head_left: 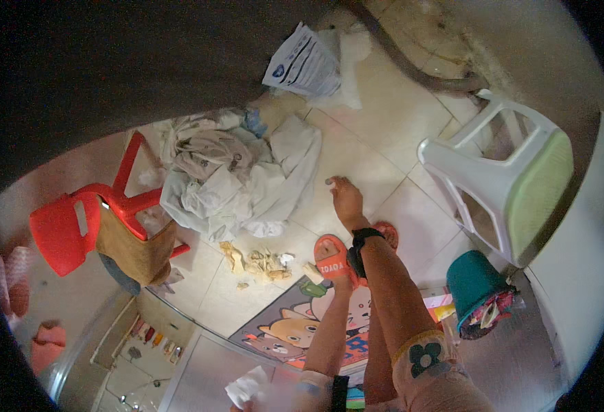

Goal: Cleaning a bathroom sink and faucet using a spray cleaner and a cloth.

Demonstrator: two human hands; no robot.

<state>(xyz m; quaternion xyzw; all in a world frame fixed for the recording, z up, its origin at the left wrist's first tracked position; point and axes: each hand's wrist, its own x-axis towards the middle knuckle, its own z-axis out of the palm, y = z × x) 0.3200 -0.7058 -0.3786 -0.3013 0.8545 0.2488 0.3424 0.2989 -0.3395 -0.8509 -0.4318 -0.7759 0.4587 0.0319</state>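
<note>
Tiled floor [367, 134] took up most of the view. Red plastic chair [61, 237] stood L side w/ brown cloth [133, 247] draped on it, prob. to keep it off the tiles. White-and-green plastic stool [542, 192] stood far R, prob. parked there to leave foot room. White plastic bag [295, 147] lay slumped btwn them, L of R hand, w/ crumpled greyish stuff in/on it; spread wide prob. b/c nothing propped it. Cartoon mat [288, 329] lay underfoot, prob. for standing on. Teal bin [477, 285], full of rubbish, sat R of the mat, prob. for easy reach. White printed packet [305, 65] was up top. Yellowish scraps [264, 264] lay loose just below the bag, near the red slippers [329, 254].

R hand [345, 202] hung over tile, apart from the bag, fingers partly curled; tiny pale spot at fingertips, couldn't tell if held. White paper [247, 386] showed blurred at lower edge. L hand couldn't be made out, so couldn't tell its grip or if it had the paper.
</note>
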